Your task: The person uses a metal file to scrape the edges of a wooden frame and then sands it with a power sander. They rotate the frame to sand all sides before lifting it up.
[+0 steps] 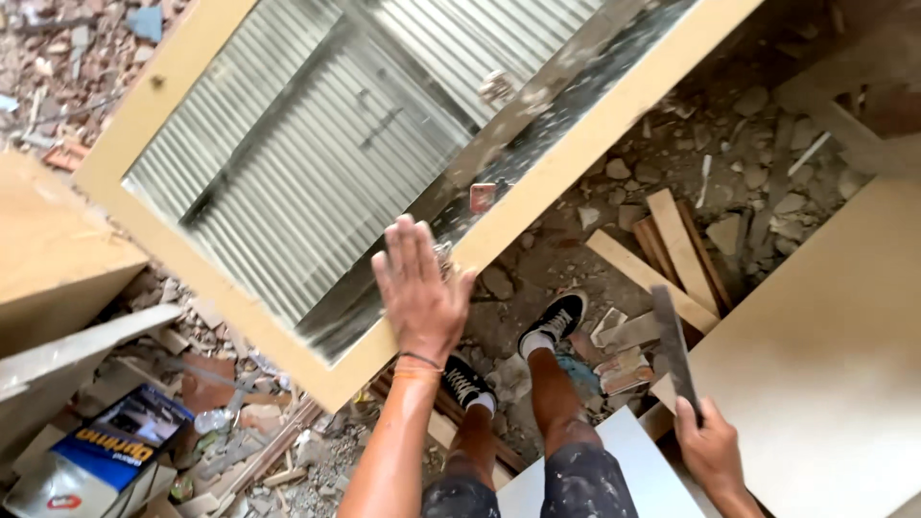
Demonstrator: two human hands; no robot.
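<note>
My left hand is flat, fingers spread, pressed against the near edge of a large wooden frame that holds ribbed glass. The frame stands tilted over the rubble-strewn ground. My right hand grips the lower end of a long, flat, dark metal file, which points up and away from me. My legs and black sneakers stand on the debris below the frame.
Broken stones and wood offcuts litter the ground. Light plywood boards lie at the right and left. A blue and grey box lies at the lower left. A white panel sits by my knees.
</note>
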